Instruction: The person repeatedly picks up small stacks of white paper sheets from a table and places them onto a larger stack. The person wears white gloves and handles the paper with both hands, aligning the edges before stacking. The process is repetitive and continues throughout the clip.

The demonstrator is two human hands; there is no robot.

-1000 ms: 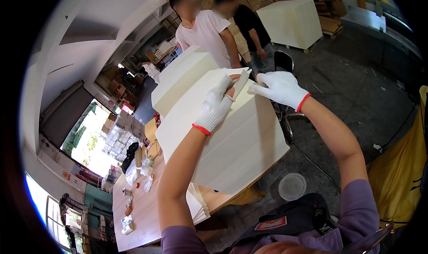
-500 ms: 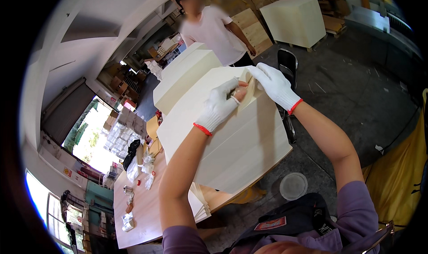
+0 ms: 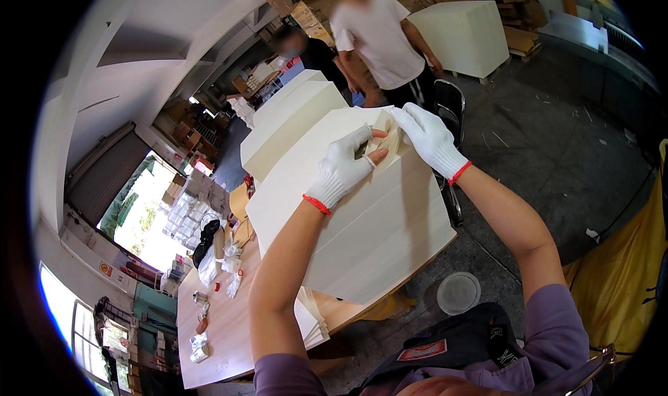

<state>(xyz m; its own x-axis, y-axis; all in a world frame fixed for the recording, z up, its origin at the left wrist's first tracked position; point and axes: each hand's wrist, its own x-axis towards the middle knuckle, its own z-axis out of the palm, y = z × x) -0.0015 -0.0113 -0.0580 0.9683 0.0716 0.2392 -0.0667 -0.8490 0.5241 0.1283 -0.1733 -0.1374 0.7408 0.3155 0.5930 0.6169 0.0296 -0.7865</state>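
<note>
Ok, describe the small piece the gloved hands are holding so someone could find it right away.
Start at the long wooden table and the big cream block on its near end. At that block's top far corner, the left hand and right hand meet on a small tan folded strip, darker than the pale block and white gloves.

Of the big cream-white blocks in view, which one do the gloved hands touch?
The nearest block, on the wooden table's edge. The left hand and right hand pinch its top corner; the block behind and the one on the floor are untouched.
</note>
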